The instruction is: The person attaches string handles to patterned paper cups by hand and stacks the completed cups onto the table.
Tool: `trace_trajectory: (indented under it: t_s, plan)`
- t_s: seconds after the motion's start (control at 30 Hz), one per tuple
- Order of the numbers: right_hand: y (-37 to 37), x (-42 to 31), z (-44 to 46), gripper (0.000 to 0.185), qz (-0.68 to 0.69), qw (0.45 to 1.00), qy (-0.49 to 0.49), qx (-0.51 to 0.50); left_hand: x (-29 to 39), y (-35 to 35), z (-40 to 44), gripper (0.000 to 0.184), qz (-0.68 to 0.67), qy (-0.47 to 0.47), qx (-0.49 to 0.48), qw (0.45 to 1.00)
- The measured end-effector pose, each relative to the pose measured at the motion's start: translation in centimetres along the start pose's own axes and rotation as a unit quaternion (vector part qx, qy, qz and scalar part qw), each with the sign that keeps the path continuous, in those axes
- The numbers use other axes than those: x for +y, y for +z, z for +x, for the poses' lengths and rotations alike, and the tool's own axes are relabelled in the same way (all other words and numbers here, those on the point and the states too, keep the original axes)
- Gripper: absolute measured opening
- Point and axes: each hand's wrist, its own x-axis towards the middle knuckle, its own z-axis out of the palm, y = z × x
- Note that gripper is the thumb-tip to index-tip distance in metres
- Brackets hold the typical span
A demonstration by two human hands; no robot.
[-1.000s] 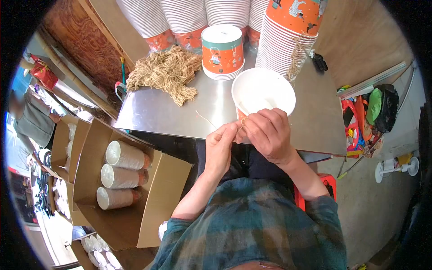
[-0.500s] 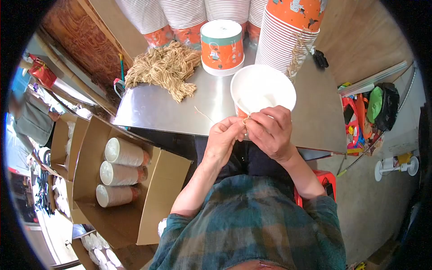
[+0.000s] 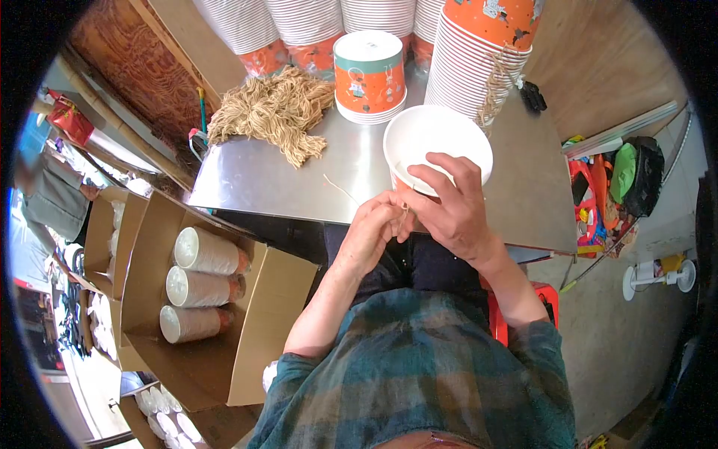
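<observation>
At the table's front edge, my left hand point(image 3: 372, 230) is closed in a pinch on a thin tan twine point(image 3: 341, 188), whose loose end trails left over the metal. My right hand point(image 3: 462, 213) meets it fingertip to fingertip, closed on the same twine, with its other fingers raised and apart over the bucket's near rim. The exact grip there is partly hidden. Just behind both hands, a white-lined paper bucket point(image 3: 437, 142) tilts its open mouth toward me; a bit of its orange outside shows.
A heap of tan twine point(image 3: 273, 112) lies on the metal table point(image 3: 277, 191). Beside it stands an upside-down orange bucket point(image 3: 368, 82). Tall stacks of nested buckets point(image 3: 471, 82) line the back. Left below is a cardboard box point(image 3: 277, 322) with wrapped stacks. A person point(image 3: 56, 198) stands far left.
My right hand has opened its upper fingers and raised them over the bucket's rim. My left hand stays nearly in place, still pinching. The bucket has hardly moved.
</observation>
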Motion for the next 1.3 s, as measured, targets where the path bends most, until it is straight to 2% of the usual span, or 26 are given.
trace_trajectory:
  t_s: [0.37,0.53,0.67,0.77,0.87,1.0,1.07,1.13,1.2,1.23,1.3]
  plan:
    - [-0.6,0.6,1.0,0.015,0.056,0.998,0.024,-0.02,0.2,0.2,0.0,0.017,0.01,-0.024,0.025,0.999]
    - [-0.1,1.0,1.0,0.016,0.073,0.993,0.087,0.022,-0.8,-0.3,0.2,0.013,0.059,0.002,0.038,0.998]
    - [-0.2,0.6,0.9,0.015,0.065,0.992,0.102,0.022,-0.9,-0.5,-0.2,0.009,0.053,0.015,0.025,0.998]
    - [-0.5,0.7,0.5,0.018,0.042,0.994,0.091,0.034,-0.8,-0.1,-1.4,0.011,0.078,0.024,0.011,0.997]
    - [-1.7,-0.2,-1.2,0.022,0.024,0.993,0.08,0.088,-1.1,-0.1,-2.7,0.018,0.117,0.026,0.006,0.993]
    - [-2.0,-3.6,-3.5,0.013,0.107,0.979,0.156,0.077,-1.6,-0.4,-4.7,0.024,0.173,0.022,0.004,0.985]
    - [-1.3,-4.8,-5.3,0.011,0.24,0.905,0.35,0.019,-2.0,-0.4,-5.4,0.025,0.198,0.016,-0.001,0.98]
    - [-0.5,-5.1,-6.3,0.019,0.393,0.804,0.445,-0.02,-2.2,-0.2,-5.9,0.024,0.231,0.03,0.003,0.972]
    - [0.1,-5.4,-6.4,0.028,0.543,0.673,0.501,-0.024,-2.4,-0.1,-6.2,0.025,0.238,0.026,0.004,0.971]
    - [0.4,-5.5,-6.3,0.028,0.543,0.673,0.501,-0.023,-2.5,0.0,-6.3,0.026,0.243,0.022,0.006,0.97]
    - [1.0,-5.5,-6.1,0.026,0.664,0.532,0.525,0.01,-2.5,-0.2,-6.4,0.026,0.249,0.017,0.003,0.968]
